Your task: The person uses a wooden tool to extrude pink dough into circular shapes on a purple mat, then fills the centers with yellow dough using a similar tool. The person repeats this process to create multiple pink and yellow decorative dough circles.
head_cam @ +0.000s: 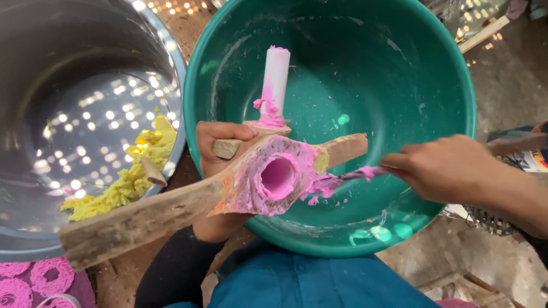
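Note:
My left hand (220, 151) grips a wooden hand press (171, 208), held over a large green basin (399, 85). The press has a round hollow barrel (278, 178) smeared with pink dough, and a white plunger (275, 85) with pink dough on it sticks up behind. My right hand (442, 168) holds a thin tool (365, 172) whose tip is coated in pink dough. That tip rests against the pink dough at the barrel's right side.
A big steel pot (85, 68) at the left holds yellow dough (128, 182). Pink spiral-shaped pieces (34, 279) lie at the bottom left. A metal grater-like object (485, 219) sits at the right, on rough ground.

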